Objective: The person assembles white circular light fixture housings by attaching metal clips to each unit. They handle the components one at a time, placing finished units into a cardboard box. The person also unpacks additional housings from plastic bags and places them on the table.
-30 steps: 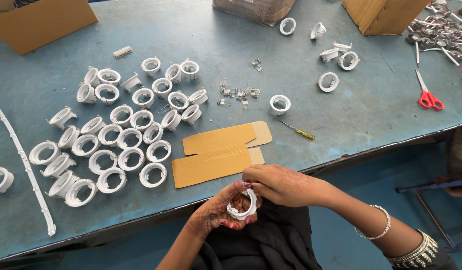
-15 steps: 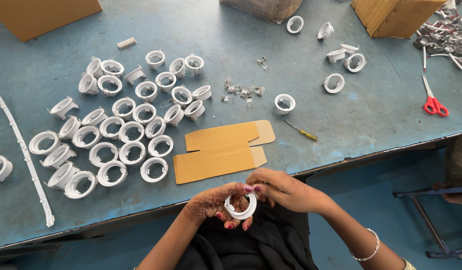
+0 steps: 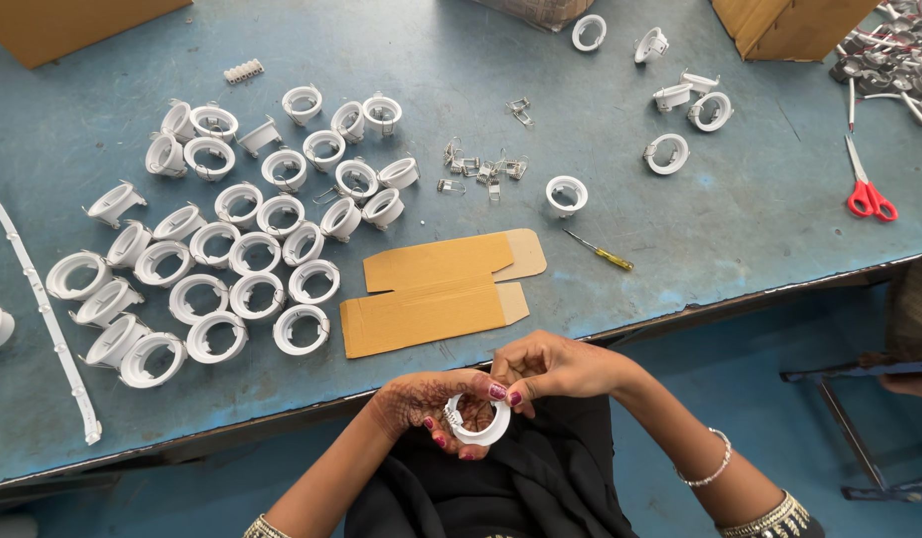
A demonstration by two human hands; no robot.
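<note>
Both hands meet over my lap, just below the blue table's front edge [image 3: 282, 403]. My left hand [image 3: 426, 403] cups a white plastic ring [image 3: 478, 426] from underneath, fingers curled round it. My right hand [image 3: 551, 367] pinches the ring's upper rim with thumb and fingertips. A flattened brown cardboard piece [image 3: 436, 291] lies on the table straight ahead of my hands. A large cluster of several white rings [image 3: 237, 234] covers the table's left part.
Small metal clips [image 3: 476, 169] lie mid-table beside a lone white ring [image 3: 566, 194] and a yellow-handled screwdriver [image 3: 601, 252]. Red scissors [image 3: 865, 189] and more rings [image 3: 680, 110] sit right. Cardboard boxes [image 3: 780, 25] stand at the far edge. A white strip [image 3: 42, 309] lies left.
My hands have shifted slightly right and lower with the ring, and the right fingers have moved onto its top rim. The view has tilted a little; the table items stay put.
</note>
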